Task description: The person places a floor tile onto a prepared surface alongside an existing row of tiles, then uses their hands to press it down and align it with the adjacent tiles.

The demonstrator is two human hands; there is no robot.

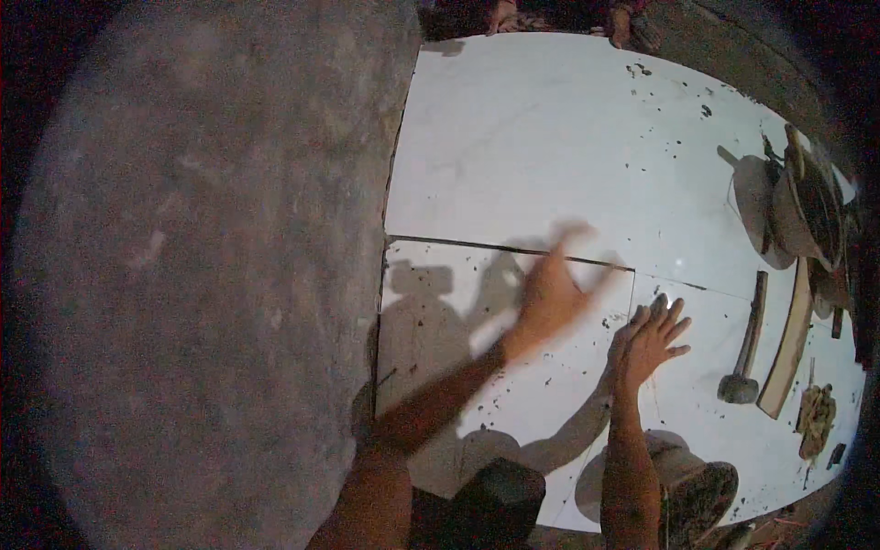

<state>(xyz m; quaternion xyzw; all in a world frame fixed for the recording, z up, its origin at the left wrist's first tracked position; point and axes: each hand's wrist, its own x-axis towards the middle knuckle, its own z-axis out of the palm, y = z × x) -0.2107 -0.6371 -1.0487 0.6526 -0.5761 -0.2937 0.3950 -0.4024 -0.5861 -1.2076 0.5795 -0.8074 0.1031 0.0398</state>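
Note:
My left hand (550,293) is blurred with motion, fingers spread, above a white floor tile (440,302) near its far seam. My right hand (653,337) rests flat with fingers apart on the neighbouring white tile (706,431), just right of the joint between the two tiles. Neither hand holds anything. Dark specks of mortar dot the tiles around both hands.
Bare grey screed (202,257) spreads to the left of the tiles. A hammer (744,353), a wooden strip (788,344) and a glove (814,420) lie on the right. A bucket with tools (807,215) stands at far right. Another person's feet (623,23) show at the top.

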